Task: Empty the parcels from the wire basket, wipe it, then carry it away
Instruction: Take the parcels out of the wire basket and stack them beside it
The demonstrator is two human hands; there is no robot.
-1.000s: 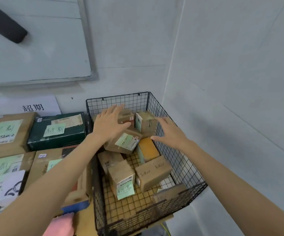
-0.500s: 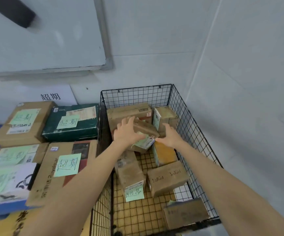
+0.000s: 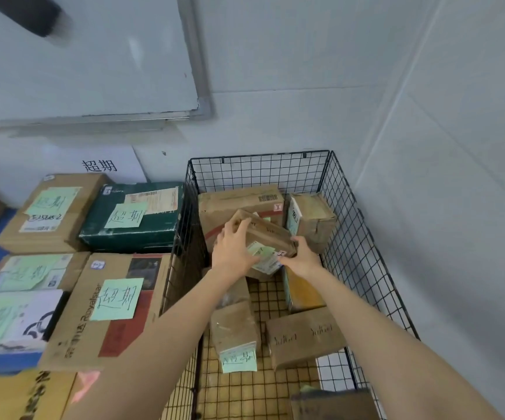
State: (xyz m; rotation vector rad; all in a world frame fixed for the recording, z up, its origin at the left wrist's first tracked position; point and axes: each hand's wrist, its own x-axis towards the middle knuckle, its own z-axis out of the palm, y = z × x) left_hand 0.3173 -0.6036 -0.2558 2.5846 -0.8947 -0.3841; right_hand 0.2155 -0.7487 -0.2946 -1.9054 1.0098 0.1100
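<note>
Both hands reach into the basket (image 3: pixel 363 262), which stands in a wall corner. The left hand (image 3: pixel 233 250) grips the left end of a tilted brown parcel (image 3: pixel 267 233), the right hand (image 3: pixel 301 257) its right end; it leans on a big box (image 3: pixel 239 201) at the back. Nearer, a noted box (image 3: pixel 234 328) and a scribbled box (image 3: pixel 305 338) lie on the basket floor. Left of the basket lie cartons (image 3: pixel 105 310) with green notes and a green box (image 3: pixel 130 228); above hang a sign (image 3: pixel 105 165) and a whiteboard (image 3: pixel 93 56)

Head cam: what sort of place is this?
Probably a parcel storage or pickup corner: taped cardboard parcels in a wire basket, boxes beside it tagged with green handwritten notes, and a whiteboard on the wall.
</note>
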